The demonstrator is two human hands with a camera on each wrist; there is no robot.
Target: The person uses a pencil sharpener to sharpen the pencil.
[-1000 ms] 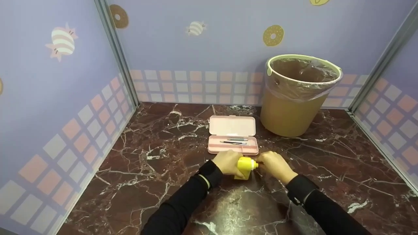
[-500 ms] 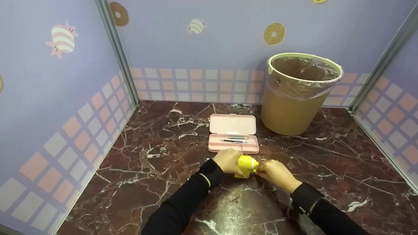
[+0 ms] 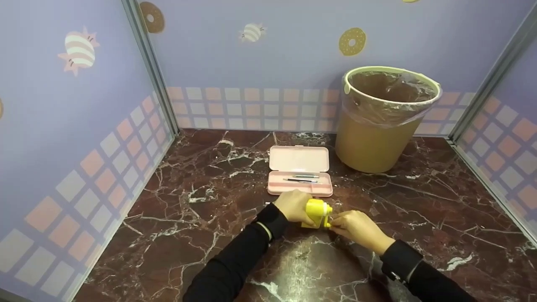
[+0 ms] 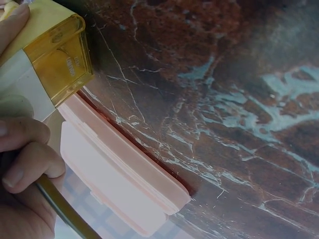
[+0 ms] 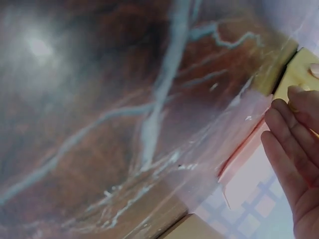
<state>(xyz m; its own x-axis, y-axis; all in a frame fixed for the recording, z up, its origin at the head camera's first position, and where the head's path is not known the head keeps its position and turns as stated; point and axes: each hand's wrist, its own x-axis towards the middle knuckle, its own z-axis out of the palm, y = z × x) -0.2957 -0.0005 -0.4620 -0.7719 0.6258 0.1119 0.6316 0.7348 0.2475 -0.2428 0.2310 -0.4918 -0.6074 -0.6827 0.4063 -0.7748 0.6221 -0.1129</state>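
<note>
My left hand (image 3: 293, 206) grips a yellow hand-crank pencil sharpener (image 3: 315, 207) close over the dark marble tabletop. Its clear amber shavings drawer (image 4: 62, 69) shows in the left wrist view. Below the curled fingers (image 4: 32, 164) there, a thin olive rod (image 4: 65, 206) runs out like a pencil. My right hand (image 3: 358, 228) pinches the small yellow crank handle (image 3: 327, 223) on the sharpener's right side; the crank points downward. Fingertips partly hide the handle. In the right wrist view, several fingers (image 5: 286, 164) lie near the sharpener's yellow body (image 5: 299, 72).
Just beyond the hands lies an unfolded pink pencil case (image 3: 298, 159) with several slim pens or pencils (image 3: 301, 180) in its tray. A tan bin (image 3: 375, 142) with a plastic liner stands behind it at right. Patterned panels (image 3: 251, 63) enclose the tabletop.
My right hand has swung down and toward me, bringing the crank handle from behind the sharpener to its lower right. The left hand and sharpener stay nearly still.
</note>
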